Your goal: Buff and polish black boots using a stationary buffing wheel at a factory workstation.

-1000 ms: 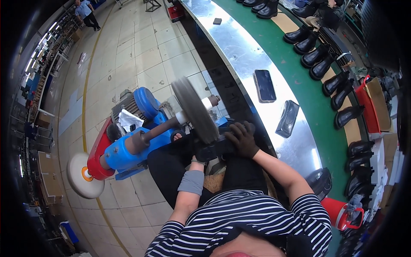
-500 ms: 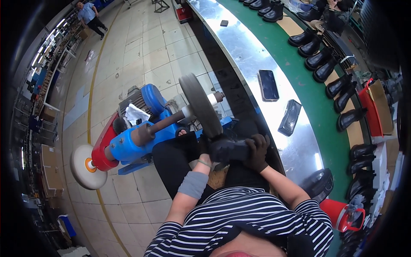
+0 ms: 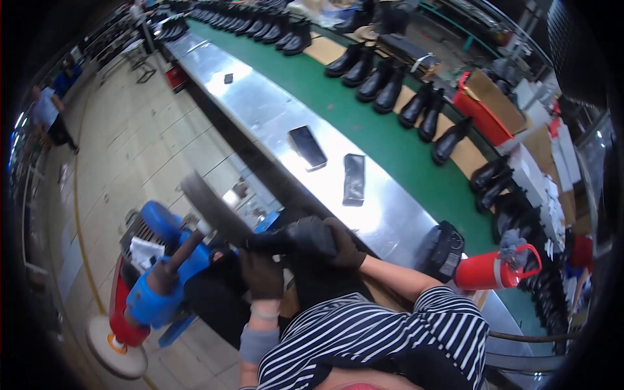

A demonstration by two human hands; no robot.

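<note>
A black boot [image 3: 302, 236] lies across my lap, between my two dark gloved hands. My right hand [image 3: 346, 246] is wrapped round its right end. Under its left end, my left hand [image 3: 263, 274] has its fingers closed on the boot, partly hidden by it. The left end of the boot meets the lower rim of a dark buffing wheel [image 3: 218, 211], which looks blurred. That wheel sits on the shaft of a blue and red polishing machine [image 3: 155, 296], with a pale wheel [image 3: 117, 348] at its other end.
Right of me runs a metal bench edge [image 3: 260, 123] beside a green belt [image 3: 383, 156] with rows of black boots [image 3: 388, 91]. A phone [image 3: 307, 147], a dark flat case [image 3: 354, 180], a black bag [image 3: 441, 250] and a red tumbler [image 3: 484, 272] stand nearby. A person [image 3: 51, 117] is far left.
My view has swung to the right, so bench and machine appear further left. The boot remains in both hands at the wheel, and more of my left glove shows. The far person appears nearer the left rim.
</note>
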